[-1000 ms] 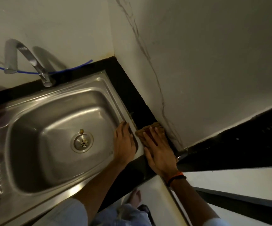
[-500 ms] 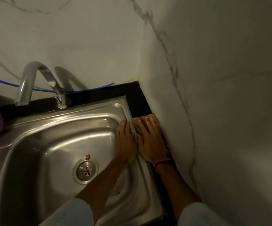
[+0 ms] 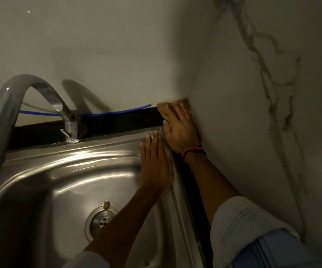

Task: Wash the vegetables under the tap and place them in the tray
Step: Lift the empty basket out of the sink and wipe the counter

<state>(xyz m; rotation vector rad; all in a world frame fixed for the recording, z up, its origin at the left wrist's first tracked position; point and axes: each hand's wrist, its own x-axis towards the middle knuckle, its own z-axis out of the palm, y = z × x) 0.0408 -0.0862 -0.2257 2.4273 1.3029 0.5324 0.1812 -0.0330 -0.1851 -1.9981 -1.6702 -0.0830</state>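
Note:
My right hand point(image 3: 180, 130) presses flat on a tan cloth point(image 3: 165, 107) in the far corner of the black counter strip point(image 3: 117, 122), against the marble wall. My left hand point(image 3: 156, 163) lies flat, fingers together, on the right rim of the steel sink point(image 3: 69, 182). The curved steel tap point(image 3: 30, 105) stands at the sink's back edge, with no water running. A small brown scrap point(image 3: 106, 205) sits beside the drain point(image 3: 100, 221). No vegetables and no tray are in view.
White marble walls point(image 3: 262, 113) close in behind and on the right. A thin blue tube point(image 3: 117, 112) runs along the back wall behind the tap. A narrow black counter gap point(image 3: 193, 200) separates the sink from the right wall.
My right hand has slid the cloth along the black strip into the far corner. My left hand has moved forward along the sink rim. The view has come closer to the tap.

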